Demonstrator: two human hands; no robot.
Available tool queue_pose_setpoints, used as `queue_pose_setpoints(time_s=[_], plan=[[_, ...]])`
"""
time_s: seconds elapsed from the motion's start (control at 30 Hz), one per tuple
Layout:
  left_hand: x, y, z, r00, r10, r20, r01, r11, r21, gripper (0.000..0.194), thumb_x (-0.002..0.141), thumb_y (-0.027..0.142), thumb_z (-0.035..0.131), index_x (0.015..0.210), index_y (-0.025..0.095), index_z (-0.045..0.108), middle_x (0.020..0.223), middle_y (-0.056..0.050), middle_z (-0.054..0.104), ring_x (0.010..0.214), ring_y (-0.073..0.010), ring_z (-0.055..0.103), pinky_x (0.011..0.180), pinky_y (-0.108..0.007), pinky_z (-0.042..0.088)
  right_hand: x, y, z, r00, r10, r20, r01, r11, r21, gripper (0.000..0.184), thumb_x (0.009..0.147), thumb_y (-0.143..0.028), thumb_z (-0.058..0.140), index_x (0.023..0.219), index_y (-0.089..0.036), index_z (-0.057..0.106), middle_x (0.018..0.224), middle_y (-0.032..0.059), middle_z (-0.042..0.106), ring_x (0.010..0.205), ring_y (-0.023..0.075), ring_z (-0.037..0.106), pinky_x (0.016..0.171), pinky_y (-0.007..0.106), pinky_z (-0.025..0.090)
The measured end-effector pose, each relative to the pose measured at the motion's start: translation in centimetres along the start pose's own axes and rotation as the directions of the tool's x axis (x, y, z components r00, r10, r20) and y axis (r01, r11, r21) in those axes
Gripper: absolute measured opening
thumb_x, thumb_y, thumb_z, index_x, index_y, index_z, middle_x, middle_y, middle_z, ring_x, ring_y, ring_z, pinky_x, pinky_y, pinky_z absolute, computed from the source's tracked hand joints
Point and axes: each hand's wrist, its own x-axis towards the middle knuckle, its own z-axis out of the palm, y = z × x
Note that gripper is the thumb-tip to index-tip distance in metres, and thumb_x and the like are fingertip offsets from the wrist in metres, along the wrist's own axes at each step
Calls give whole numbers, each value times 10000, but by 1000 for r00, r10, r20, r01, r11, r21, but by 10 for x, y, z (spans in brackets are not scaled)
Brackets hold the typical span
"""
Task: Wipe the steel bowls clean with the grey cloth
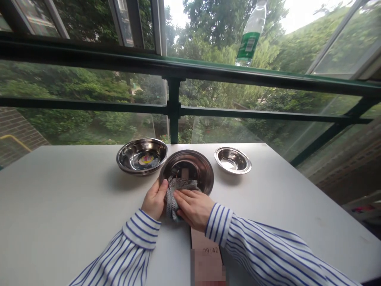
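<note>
A shiny metal bowl is tilted toward me at the middle of the white table. My left hand grips its left rim, thumb on the inner side and fingers behind. Inside the bowl, my right hand presses a grey patterned cloth against the near wall, fingers laid together over it. Part of the cloth hangs over the near rim. Left of this bowl stands another metal bowl with a round yellow and red sticker in its bottom, seemingly stacked on one more. A smaller metal bowl is at the right.
A phone showing 09:42 lies on the white table under my right wrist, its lower part pixelated. Beyond the far edge runs a dark green railing with glass. A plastic bottle with a green label stands on it.
</note>
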Motion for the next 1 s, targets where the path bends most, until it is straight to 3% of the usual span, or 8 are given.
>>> queue_pose_setpoints(time_s=[0.23,0.43,0.53,0.73,1.0], plan=[[-1,11,6,1000,2,-17,-1,999,43,522,799,463,468,1200,138,546,1183,-93,608,1174,-270,468,1006,-404,331,-29,37,-24,988,-59,144,81,985,-153,372,851,-256,463,1162,-59,520,1151,167,589,1027,261,539,861,403,397],[0,5,3,1000,19,-15,-18,997,76,511,807,477,446,1149,120,574,1175,-105,610,1121,-274,512,983,-397,354,-6,7,-10,998,-8,62,7,1000,16,441,886,-304,373,1255,-69,421,1242,122,535,1104,215,489,859,334,406],[1,7,-1,999,-1,-42,4,997,82,491,780,490,477,1071,123,625,1081,-99,659,1071,-293,545,951,-419,391,-4,10,-12,995,-26,92,25,1000,18,441,882,-326,373,1245,-84,438,1232,112,546,1086,213,500,847,329,406],[-1,17,2,999,-40,-27,42,997,71,454,756,472,523,1071,168,642,812,-69,711,972,-302,598,845,-432,473,-23,43,-36,980,-41,197,66,990,-123,388,799,-311,502,1114,-91,556,1104,152,616,1002,248,548,866,385,378],[2,7,0,999,41,5,-42,996,79,518,807,482,451,1152,117,579,1123,-106,639,1106,-274,524,976,-398,359,-2,2,-8,998,14,53,-18,997,75,468,877,-340,369,1267,-84,404,1242,134,530,1114,221,472,856,342,416]])
